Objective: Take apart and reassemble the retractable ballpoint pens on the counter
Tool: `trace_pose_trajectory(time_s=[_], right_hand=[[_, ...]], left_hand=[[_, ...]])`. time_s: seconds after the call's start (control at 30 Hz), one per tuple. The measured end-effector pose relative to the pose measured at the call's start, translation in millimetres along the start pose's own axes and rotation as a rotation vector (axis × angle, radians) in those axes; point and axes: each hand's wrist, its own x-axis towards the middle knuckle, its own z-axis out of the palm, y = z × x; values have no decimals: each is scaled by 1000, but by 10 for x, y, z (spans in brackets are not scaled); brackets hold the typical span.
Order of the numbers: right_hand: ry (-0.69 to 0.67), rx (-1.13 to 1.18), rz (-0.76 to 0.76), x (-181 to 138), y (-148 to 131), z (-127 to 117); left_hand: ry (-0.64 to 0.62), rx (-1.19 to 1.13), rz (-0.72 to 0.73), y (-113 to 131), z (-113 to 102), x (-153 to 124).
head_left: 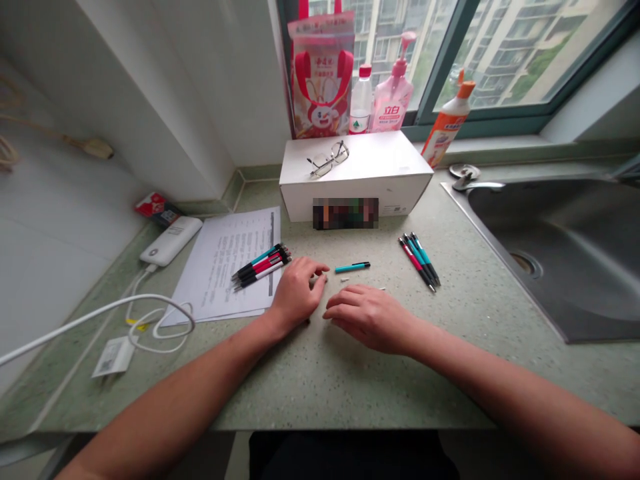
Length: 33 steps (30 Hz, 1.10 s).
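Note:
My left hand (pixel 299 288) rests on the counter beside the printed sheets, thumb and index finger apart, with nothing visible held. My right hand (pixel 369 317) hovers low or rests opposite it, palm down, fingers loosely stretched, their undersides hidden. Just beyond the hands lies a teal pen barrel (pixel 353 267) with a black clip. A small white piece (pixel 345 280) sits below it, and another tiny white piece (pixel 383 289) shows past my right knuckles. Several pens (pixel 261 267) in teal, red, black and white lie left of my left hand. Right of centre is another pen group (pixel 420 260), red and teal.
Behind stands a white box (pixel 350 167) with eyeglasses (pixel 329 160) on top. Printed sheets (pixel 220 240), a white power bank (pixel 171 241) and a looped cable (pixel 160 327) lie left. A steel sink (pixel 565 267) is at right. Bottles (pixel 393 100) line the window.

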Motion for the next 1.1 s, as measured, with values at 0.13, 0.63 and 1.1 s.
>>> trace_pose_trajectory(time_s=[0.13, 0.63, 1.1], right_hand=[[-94, -49, 12, 83, -91, 112], [-130, -278, -47, 150, -324, 270], [500, 463, 434, -81, 159, -94]], left_hand=[[146, -118, -77, -40, -50, 36], [135, -47, -5, -25, -39, 16], [-80, 184, 52, 17, -3, -34]])
